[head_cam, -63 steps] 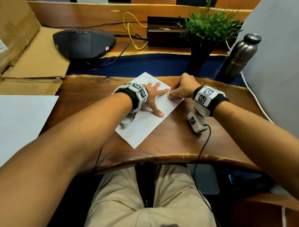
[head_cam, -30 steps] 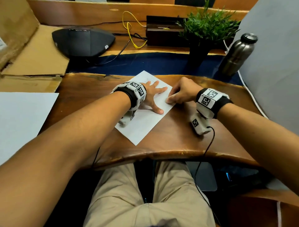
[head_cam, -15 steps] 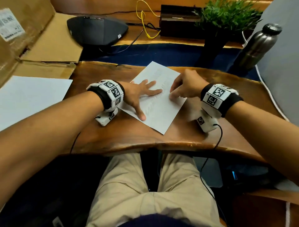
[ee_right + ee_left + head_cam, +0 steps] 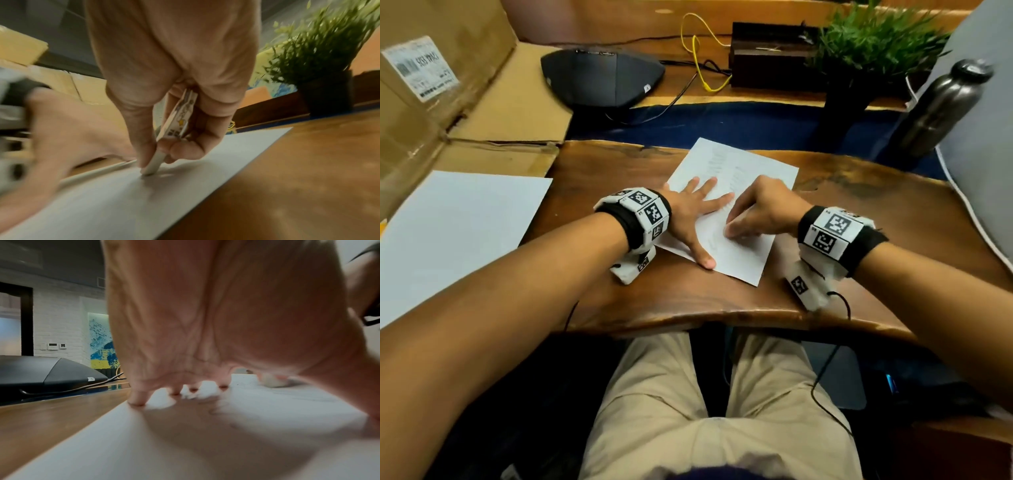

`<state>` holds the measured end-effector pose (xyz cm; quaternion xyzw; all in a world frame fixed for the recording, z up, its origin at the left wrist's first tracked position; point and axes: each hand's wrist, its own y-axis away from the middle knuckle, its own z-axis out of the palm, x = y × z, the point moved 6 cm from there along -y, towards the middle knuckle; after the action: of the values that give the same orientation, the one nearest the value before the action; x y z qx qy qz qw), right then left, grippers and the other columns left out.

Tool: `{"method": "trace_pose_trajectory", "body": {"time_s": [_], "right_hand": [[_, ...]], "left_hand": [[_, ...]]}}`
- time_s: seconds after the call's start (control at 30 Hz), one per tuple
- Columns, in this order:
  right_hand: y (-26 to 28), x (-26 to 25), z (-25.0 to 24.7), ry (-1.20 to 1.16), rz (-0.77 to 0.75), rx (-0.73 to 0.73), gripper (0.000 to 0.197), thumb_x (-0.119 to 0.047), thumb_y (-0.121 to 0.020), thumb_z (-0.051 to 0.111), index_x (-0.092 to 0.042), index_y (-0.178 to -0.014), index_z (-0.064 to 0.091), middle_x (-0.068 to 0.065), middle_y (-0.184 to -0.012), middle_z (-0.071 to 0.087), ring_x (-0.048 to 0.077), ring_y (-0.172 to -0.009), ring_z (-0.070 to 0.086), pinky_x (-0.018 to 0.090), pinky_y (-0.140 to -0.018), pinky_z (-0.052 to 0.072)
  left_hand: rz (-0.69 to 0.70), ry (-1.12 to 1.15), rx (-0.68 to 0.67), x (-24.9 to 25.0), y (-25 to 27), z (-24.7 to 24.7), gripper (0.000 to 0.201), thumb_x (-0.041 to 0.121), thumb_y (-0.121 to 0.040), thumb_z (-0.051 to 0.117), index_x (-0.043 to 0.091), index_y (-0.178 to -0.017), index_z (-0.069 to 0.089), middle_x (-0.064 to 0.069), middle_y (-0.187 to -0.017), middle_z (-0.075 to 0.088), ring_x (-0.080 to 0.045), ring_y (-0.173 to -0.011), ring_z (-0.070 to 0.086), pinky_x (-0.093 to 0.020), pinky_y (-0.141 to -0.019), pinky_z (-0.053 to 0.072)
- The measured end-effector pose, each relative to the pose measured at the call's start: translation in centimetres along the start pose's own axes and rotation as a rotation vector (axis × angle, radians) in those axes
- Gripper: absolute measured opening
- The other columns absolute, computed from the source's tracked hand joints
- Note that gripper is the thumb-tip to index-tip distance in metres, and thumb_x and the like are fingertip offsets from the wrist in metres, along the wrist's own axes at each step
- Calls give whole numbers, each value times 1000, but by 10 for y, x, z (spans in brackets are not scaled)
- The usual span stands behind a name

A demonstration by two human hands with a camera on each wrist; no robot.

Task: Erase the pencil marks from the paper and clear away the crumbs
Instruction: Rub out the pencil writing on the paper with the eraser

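On the wooden table [image 4: 592, 294], the paper [image 4: 736, 253] lies askew, long axis running toward the far edge. The left hand [image 4: 693, 212] presses it flat, fingers spread; the right hand [image 4: 760, 212] pinches an eraser [image 4: 153, 165], tip on the sheet

By the potted plant [image 4: 873, 44] I count two sheets of paper [image 4: 736, 212] [image 4: 458, 222], one eraser [image 4: 153, 165], one bottle [image 4: 941, 102], perhaps one cardboard box [image 4: 431, 85].

Paper [image 4: 743, 212]: white sheet, flat on brown wooden tabletop [image 4: 859, 219], turned at angle to front edge, far corner reaching past tabletop's back edge. Faint pencil marks [image 4: 722, 161] in rows on far half.
Eraser [image 4: 153, 164]: white, rounded tip, printed sleeve; upright, tilted, tip touching paper near sheet's middle.
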<state>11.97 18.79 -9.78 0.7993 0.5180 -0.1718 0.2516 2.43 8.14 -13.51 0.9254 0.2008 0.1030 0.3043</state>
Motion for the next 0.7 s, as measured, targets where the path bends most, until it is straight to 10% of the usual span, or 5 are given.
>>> {"method": "trace_pose_trajectory", "body": {"time_s": [0.23, 0.4, 0.57, 0.7], "right_hand": [[10, -12, 18, 16, -42, -139, 13, -23, -73, 88, -19, -84, 83, -8, -73, 73, 2, -61, 62, 15, -55, 51], [-10, 9, -11, -43, 65, 47, 16, -23, -71, 89, -18, -85, 83, -3, -77, 76, 4, -67, 63, 23, -64, 54], [13, -9, 22, -40, 1, -178, 12, -21, -72, 89, -19, -83, 83, -7, -71, 74, -2, -53, 62, 14, -51, 48], [-15, 5, -14, -68, 95, 50, 15, -21, -70, 90, -16, -83, 83, 0, -75, 76, 1, -57, 61, 17, -57, 51]], "left_hand": [[-19, 2, -2, 1, 0, 0, 150, 90, -31, 64, 51, -146, -26, 9, -157, -37, -23, -146, -31, -66, -115, -8], [-18, 4, -5, 2, 1, -1, 149, 88, -32, 64, 52, -146, -25, 8, -158, -37, -24, -147, -30, -68, -114, -6], [-18, -3, -13, 2, 2, -1, 149, 87, -34, 65, 49, -146, -26, 8, -158, -36, -24, -147, -30, -67, -115, -6], [-28, 5, -15, 4, 3, -2, 148, 86, -36, 66, 51, -147, -24, 8, -158, -36, -24, -147, -30, -68, -115, -6]]}}
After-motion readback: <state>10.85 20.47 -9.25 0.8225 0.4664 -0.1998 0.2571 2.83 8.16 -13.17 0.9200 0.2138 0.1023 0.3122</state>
